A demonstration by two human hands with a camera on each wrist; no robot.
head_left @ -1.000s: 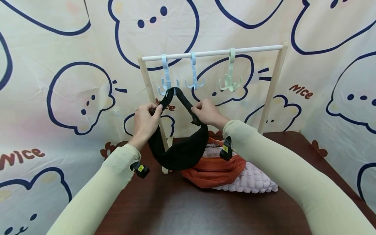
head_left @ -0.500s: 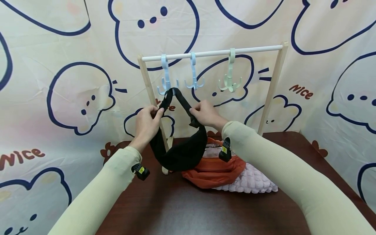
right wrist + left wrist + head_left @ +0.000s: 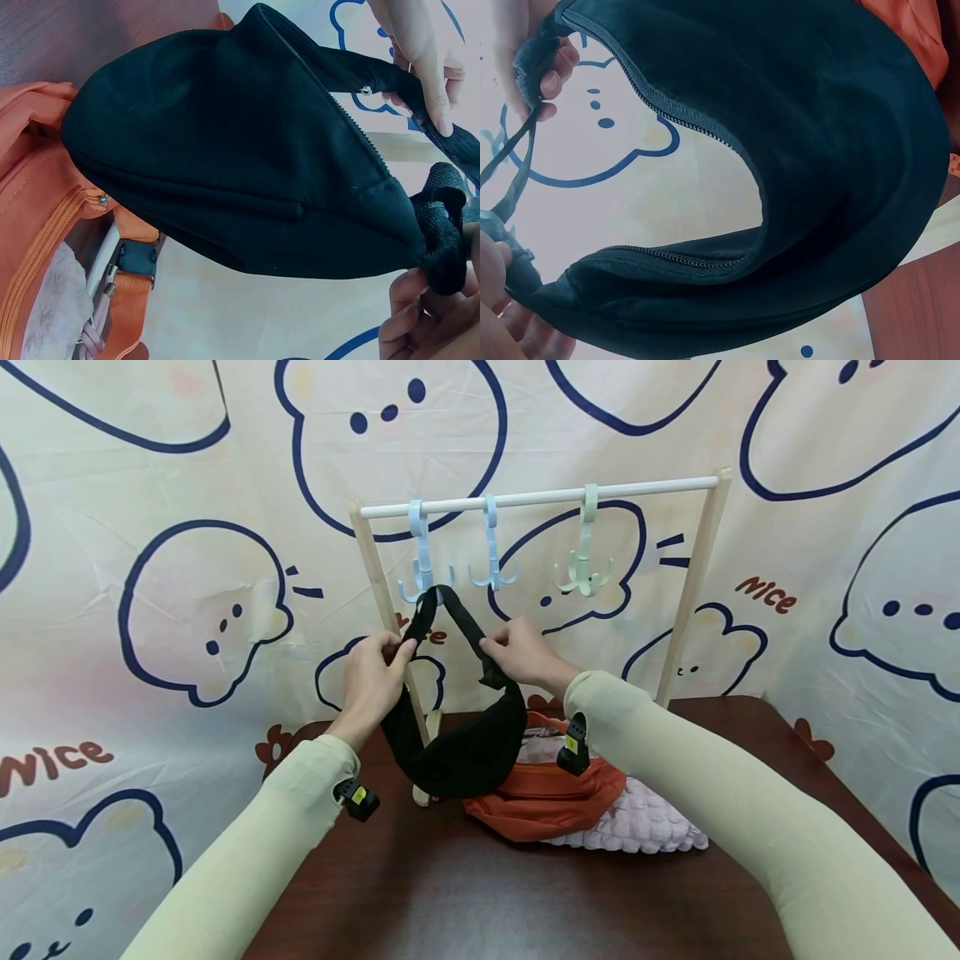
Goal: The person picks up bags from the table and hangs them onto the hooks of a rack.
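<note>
A black crescent-shaped waist bag [image 3: 465, 752] with a zipper along its inner curve hangs in front of the rack. Its strap [image 3: 461, 614] rises to a peak at the lower prongs of the leftmost blue hook hanger [image 3: 422, 552], overlapping them in the head view. My left hand [image 3: 373, 677] pinches the strap's left side near the end of the bag. On the other side my right hand [image 3: 525, 653] grips the strap between thumb and fingers. Both wrist views show the bag's body [image 3: 840, 150] sagging unsupported below the hands, its zipper [image 3: 360, 135] facing inward.
The wooden rack's white rod [image 3: 532, 500] also carries a second blue hook hanger [image 3: 492, 547] and a green one [image 3: 585, 547]. Behind the black bag, an orange waist bag [image 3: 555, 802] lies against a pale pink puffy bag [image 3: 652, 818] on the dark brown table [image 3: 465, 893].
The left hand and the bag's left side have shifted slightly right. The right hand has moved a little left. Both keep hold of the strap, whose peak stays at the hook.
</note>
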